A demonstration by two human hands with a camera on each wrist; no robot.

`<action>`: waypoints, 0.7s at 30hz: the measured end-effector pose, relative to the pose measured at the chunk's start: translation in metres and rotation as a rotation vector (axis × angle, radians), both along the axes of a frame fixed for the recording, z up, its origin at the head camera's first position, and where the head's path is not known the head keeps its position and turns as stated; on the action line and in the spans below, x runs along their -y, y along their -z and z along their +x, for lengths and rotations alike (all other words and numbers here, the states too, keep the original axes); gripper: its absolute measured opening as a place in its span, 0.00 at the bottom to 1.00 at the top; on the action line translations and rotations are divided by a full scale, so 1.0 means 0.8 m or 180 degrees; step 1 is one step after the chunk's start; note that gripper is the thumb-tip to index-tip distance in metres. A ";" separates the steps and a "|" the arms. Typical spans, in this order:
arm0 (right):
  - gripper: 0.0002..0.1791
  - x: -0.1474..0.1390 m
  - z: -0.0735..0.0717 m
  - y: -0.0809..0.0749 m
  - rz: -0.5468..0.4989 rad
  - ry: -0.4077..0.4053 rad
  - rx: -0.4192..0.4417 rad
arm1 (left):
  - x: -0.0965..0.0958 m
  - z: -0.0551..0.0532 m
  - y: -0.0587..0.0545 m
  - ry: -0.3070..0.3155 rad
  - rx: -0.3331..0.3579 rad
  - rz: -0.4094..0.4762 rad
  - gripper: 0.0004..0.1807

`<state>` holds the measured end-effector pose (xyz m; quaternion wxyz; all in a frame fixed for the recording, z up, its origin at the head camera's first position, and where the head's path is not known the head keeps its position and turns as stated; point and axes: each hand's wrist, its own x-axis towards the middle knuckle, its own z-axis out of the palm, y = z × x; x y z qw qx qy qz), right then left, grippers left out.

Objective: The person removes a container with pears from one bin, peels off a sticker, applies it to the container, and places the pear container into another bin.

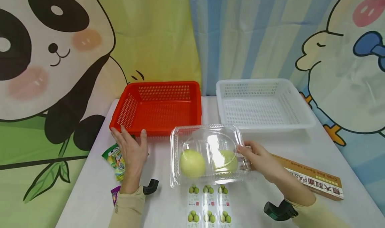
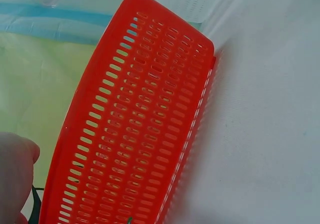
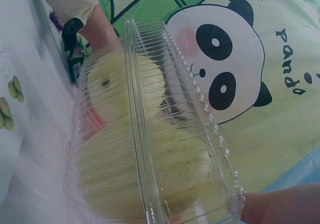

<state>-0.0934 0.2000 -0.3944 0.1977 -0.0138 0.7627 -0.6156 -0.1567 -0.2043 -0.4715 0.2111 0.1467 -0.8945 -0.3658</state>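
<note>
At the middle of the head view, a clear plastic clamshell box (image 1: 210,134) hangs tilted over the table, its lid closed. Two round yellow-green fruits (image 1: 192,164) lie inside; the right wrist view shows brown specks on one fruit (image 3: 182,166). My right hand (image 1: 260,159) pinches the box by its right side, thumb on top. My left hand (image 1: 132,151) has its fingers spread, with fingertips right at the front left rim of the red basket (image 1: 162,132). It holds nothing. Partly under that hand and wrist lies a green snack packet (image 1: 115,159).
A white basket (image 1: 266,126) stands at the back right. Right of the box lies a long brown carton (image 1: 312,176). A sheet of fruit stickers (image 1: 208,204) is at the front, and a purple wrapper (image 1: 115,194) shows beside the left sleeve. Printed curtains (image 1: 162,34) hang behind.
</note>
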 end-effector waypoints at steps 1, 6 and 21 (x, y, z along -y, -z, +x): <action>0.32 0.000 0.001 0.004 0.0001 0.0018 0.0014 | 0.000 0.001 0.000 0.0001 0.0004 -0.0005 0.51; 0.32 0.000 0.005 0.022 0.0092 0.0177 0.0025 | 0.000 0.004 0.001 0.0012 0.0032 -0.0016 0.51; 0.36 -0.005 0.001 0.057 0.0381 0.0272 0.0056 | -0.003 0.005 0.000 0.0053 0.0052 -0.0028 0.50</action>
